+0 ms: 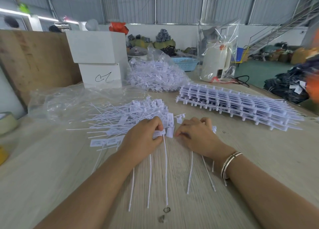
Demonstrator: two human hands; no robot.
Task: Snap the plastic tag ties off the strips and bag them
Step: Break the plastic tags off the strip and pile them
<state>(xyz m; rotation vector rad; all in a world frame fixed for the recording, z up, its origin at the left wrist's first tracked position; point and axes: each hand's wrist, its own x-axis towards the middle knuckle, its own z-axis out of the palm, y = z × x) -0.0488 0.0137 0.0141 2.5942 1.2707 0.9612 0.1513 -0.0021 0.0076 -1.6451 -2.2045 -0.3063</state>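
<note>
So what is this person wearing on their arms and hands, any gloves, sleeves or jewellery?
No gloves and no sleeves show: both forearms are bare right to the lower edge of the picture. The left hand and its wrist carry nothing. The right hand has no rings that show, but its wrist wears a slim silver-coloured metal bangle, a smooth band with a darker line along it.

Loose ties [131, 115] lie mid-frame on the table [51, 168], with stacked strips [238, 104] to their right. A bag [155, 73] of ties sits behind, boxes [98, 58] at upper left.
</note>
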